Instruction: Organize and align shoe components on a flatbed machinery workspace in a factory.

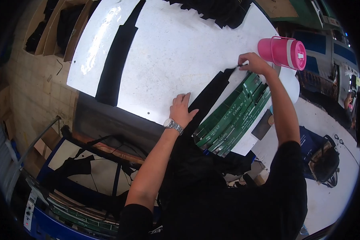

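A long black fabric piece [209,93] lies slantwise on the white table [168,52] in front of me. My right hand [253,64] pinches its narrow far end, where the cloth is lifted and twisted a little. Flat on the table, with fingers stretched out, my left hand [183,110] rests beside the piece, its thumb at the cloth's edge. Right of the cloth lie several long green templates [232,116] with handwriting on them, close below my right hand. A second black fabric piece [117,66] is laid out across the table's left part.
A pink jug [282,53] lies or stands at the table's right edge. Black cloth pieces [220,10] are heaped at the far edge. Cardboard boxes [54,30] with dark cloth stand at the far left. A black bag [325,162] is on the right. Part of another person [348,106] shows far right.
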The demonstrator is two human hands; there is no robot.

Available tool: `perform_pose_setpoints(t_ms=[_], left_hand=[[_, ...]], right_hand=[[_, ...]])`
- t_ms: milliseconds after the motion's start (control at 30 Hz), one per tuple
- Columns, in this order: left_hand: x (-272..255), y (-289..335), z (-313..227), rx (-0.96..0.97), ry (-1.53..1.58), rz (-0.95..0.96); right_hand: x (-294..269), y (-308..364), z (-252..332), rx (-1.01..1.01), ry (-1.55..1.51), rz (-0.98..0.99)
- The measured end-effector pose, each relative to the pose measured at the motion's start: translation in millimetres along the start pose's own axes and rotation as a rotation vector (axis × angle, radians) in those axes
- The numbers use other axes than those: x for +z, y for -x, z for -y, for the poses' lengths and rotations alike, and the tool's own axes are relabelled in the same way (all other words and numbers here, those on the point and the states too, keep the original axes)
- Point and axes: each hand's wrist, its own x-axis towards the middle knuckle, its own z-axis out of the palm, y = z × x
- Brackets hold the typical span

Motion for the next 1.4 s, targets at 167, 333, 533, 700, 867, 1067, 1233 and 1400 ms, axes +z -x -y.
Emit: perform_pose_setpoints(t_ms=[167, 333, 533, 700, 867, 1067, 1233, 1400], left_hand=[[-13.2, -31.4, -6.0, 0.268, 0.288, -0.05], [-4.4, -41.6, -6.8, 0.272, 0.269, 0.085], [16.0, -18.3, -0.1, 0.213, 0.123, -0.042], [10.1, -1.6, 8.9, 0.032, 0.462, -0.074], [7.2, 10.7, 13.0, 0.039, 0.411, -0.076], [-2.9, 17.5, 20.7, -0.011, 0.388, -0.018], [-22.2, -0.5, 19.3, 0.048, 0.4, 0.035], [-47.1, -41.1, -4.5, 0.137, 0.521, 0.236]], right_hand=[[-54.8, 73.1, 151.8, -0.081, -0.001, 0.075], [-46.8, 76.8, 169.4, -0.126, 0.254, -0.051], [22.1, 32.6, 51.6, -0.053, 0.366, -0.061], [116.2, 44.3, 100.5, -0.104, 0.295, -0.07], [164.5, 31.4, 98.6, -0.271, 0.392, -0.29], [166.1, 11.2, 71.8, -0.389, 0.225, -0.294], [121.6, 24.1, 112.3, -0.088, -0.472, -0.246], [64.9, 41.7, 176.9, -0.262, -1.047, -0.326]])
